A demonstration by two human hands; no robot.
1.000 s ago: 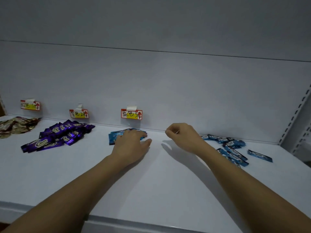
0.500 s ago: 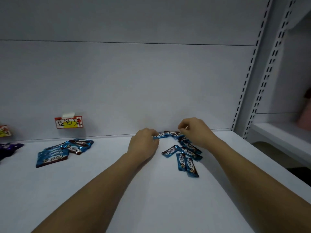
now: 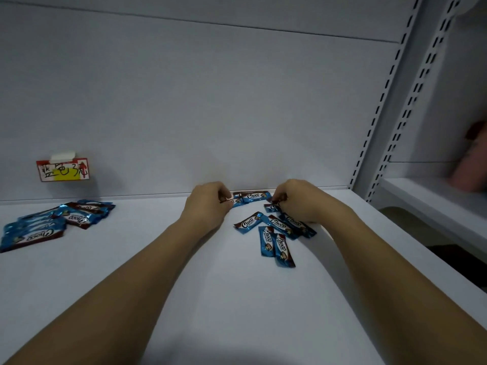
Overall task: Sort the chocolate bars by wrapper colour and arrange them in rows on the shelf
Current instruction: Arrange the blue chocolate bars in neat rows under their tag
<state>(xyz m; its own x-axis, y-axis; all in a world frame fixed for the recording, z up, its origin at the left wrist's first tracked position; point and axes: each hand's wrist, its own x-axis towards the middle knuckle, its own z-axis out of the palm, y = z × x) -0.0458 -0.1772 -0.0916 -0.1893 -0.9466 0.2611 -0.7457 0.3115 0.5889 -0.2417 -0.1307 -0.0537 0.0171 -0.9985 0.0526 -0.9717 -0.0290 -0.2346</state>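
Lying nearest on the flat white shelf (image 3: 237, 299) are loose blue shiny chocolate bars (image 3: 276, 241); farther back, the left hand (image 3: 208, 206) and right hand (image 3: 297, 201) each pinch a blue bar by the back wall; a sorted blue pile (image 3: 52, 222) sits far left.

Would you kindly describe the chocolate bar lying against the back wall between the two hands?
The chocolate bar has a glossy blue foil wrapper with brown ends and white "Choco" lettering. It lies flat, lengthwise along the back panel, on the white shelf. The left hand pinches its left end; the right hand is at its right end.
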